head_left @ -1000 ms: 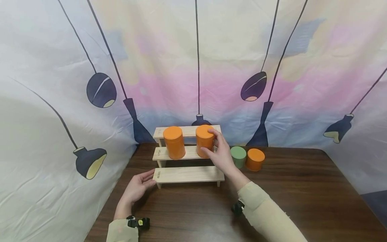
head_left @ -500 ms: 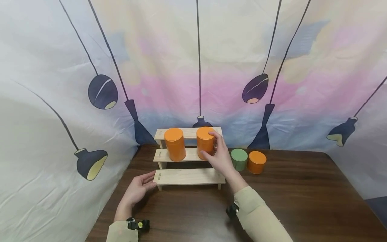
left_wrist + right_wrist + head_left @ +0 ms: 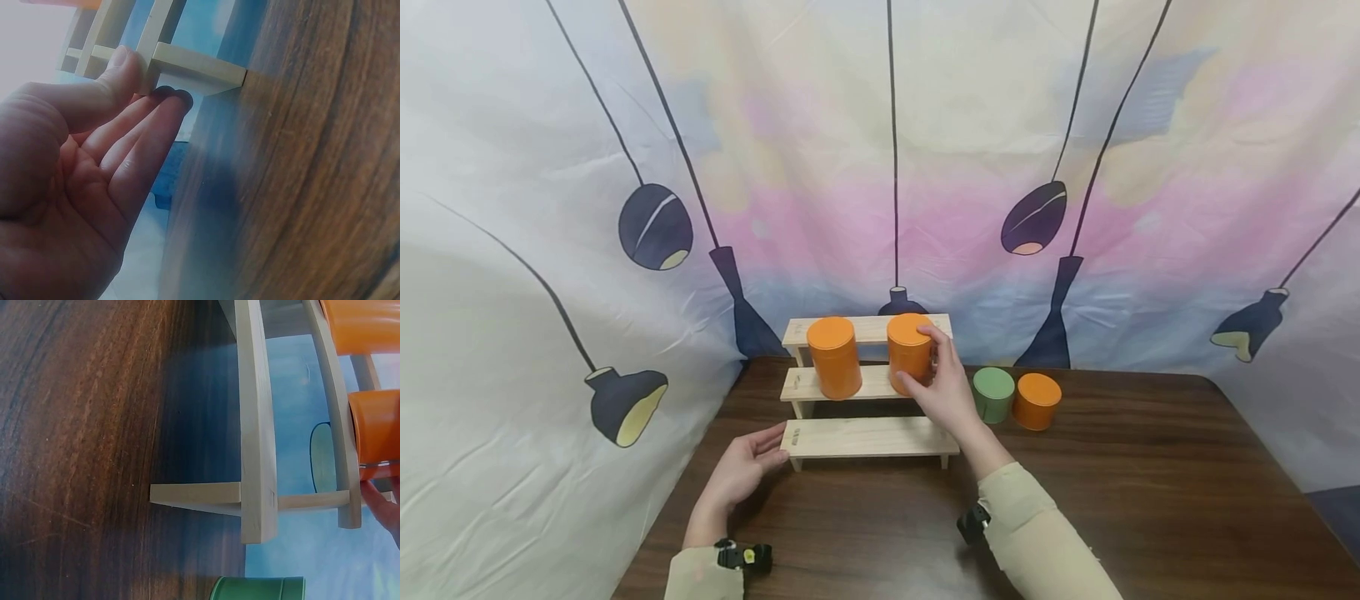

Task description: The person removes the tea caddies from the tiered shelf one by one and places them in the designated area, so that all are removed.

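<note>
A three-tier wooden step shelf [image 3: 868, 437] stands on the table. My left hand [image 3: 741, 471] pinches the left end of its lowest board, thumb on one side and nearly straight fingers on the other, as the left wrist view shows. On the middle tier, my right hand [image 3: 951, 387] holds the right-hand tall orange tin [image 3: 907, 354], with the thumb at its front and a finger over the lid edge. Another tall orange tin [image 3: 834, 358] stands upright on that tier to the left. In the right wrist view only a fingertip [image 3: 381, 506] shows beside the tin.
Right of the shelf, a short green tin [image 3: 993, 396] and a short orange tin [image 3: 1037, 402] stand side by side on the dark wooden table [image 3: 1150, 500]. Behind and to the left hangs a cloth backdrop [image 3: 970, 125] printed with lamps.
The right forearm has shifted slightly left and the view has tipped a little. Both hands keep their hold, and the tins and shelf stay in place.
</note>
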The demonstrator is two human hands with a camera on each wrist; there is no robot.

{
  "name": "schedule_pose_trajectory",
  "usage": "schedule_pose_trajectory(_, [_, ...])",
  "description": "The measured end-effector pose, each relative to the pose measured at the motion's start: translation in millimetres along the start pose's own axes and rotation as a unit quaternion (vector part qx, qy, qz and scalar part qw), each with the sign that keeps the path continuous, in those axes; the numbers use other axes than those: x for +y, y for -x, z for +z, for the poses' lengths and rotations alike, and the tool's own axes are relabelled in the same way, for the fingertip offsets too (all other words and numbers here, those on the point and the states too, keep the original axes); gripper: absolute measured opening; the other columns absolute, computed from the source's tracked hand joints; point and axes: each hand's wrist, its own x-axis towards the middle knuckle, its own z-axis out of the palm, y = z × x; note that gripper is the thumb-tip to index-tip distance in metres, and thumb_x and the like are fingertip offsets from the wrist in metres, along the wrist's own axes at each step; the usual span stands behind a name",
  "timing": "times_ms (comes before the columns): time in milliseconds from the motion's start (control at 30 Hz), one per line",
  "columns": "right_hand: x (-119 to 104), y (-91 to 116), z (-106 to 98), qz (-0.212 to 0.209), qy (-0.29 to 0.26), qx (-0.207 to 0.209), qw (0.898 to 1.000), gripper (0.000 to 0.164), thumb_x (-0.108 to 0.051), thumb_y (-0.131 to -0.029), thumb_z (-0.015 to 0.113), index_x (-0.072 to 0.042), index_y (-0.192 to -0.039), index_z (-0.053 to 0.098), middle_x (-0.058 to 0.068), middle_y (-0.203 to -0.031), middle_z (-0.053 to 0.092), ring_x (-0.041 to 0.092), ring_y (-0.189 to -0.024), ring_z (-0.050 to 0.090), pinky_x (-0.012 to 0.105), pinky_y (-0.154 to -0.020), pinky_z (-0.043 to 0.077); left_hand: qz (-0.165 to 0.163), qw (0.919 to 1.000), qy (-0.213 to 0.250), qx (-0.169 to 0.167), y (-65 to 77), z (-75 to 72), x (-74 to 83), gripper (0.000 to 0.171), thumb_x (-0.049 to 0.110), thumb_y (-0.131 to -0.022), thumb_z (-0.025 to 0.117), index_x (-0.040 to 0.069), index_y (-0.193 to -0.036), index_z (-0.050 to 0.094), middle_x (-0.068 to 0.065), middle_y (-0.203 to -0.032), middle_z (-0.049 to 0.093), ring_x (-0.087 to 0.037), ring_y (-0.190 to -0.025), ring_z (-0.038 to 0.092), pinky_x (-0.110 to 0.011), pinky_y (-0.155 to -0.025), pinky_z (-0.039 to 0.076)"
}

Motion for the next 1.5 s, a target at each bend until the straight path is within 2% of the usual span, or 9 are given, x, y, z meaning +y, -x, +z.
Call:
schedule_pose_trajectory(400, [-1.5, 1.1, -0.7, 0.008, 0.002, 0.008, 1.0, 0.083, -0.009, -0.09, 0.088, -0.028, -0.155, 0.04, 0.016, -0.145, 0.049, 0.036, -0.129, 0.059, 0.058, -0.107, 0.054, -0.001, 1.0, 0.003, -0.002, -0.7, 0.2, 1.5, 0.054, 0.004, -0.104, 0.069, -0.006, -0.154, 0.051, -0.024, -0.149, 0.059, -0.033, -0.133, 0.063, -0.038, -0.105, 0.056])
schedule_pose_trajectory(667, [-3.2, -0.1, -1.0, 0.006, 0.001, -0.003, 1.0, 0.082, -0.009, -0.092, 0.087, -0.029, -0.156, 0.039, 0.016, -0.147, 0.048, 0.036, -0.131, 0.058, 0.058, -0.107, 0.054, -0.006, 1.0, 0.004, -0.001, -1.7, -1.5, 0.2, 0.055, 0.006, -0.104, 0.069, -0.004, -0.155, 0.051, -0.023, -0.15, 0.059, -0.032, -0.133, 0.063, -0.038, -0.106, 0.056])
schedule_pose_trajectory(1200, [-0.3, 3.2, -0.7, -0.002, 0.008, 0.004, 1.0, 0.083, -0.009, -0.092, 0.087, -0.032, -0.156, 0.039, 0.015, -0.142, 0.05, 0.035, -0.126, 0.059, 0.056, -0.099, 0.059, -0.003, 1.0, -0.002, -0.001, -1.3, -0.1, 0.0, 0.055, 0.007, -0.104, 0.07, -0.005, -0.155, 0.052, -0.023, -0.149, 0.06, -0.032, -0.132, 0.064, -0.04, -0.106, 0.056])
schedule_pose_trajectory(1500, [-0.4, 4.8, -0.9, -0.01, 0.016, 0.008, 1.0, 0.082, -0.009, -0.092, 0.087, -0.029, -0.155, 0.04, 0.015, -0.141, 0.05, 0.033, -0.127, 0.059, 0.055, -0.102, 0.058, -0.002, 1.0, -0.003, -0.005, -1.6, 0.3, 0.2, 0.055, 0.008, -0.105, 0.07, -0.004, -0.155, 0.051, -0.023, -0.149, 0.06, -0.031, -0.132, 0.064, -0.037, -0.105, 0.056])
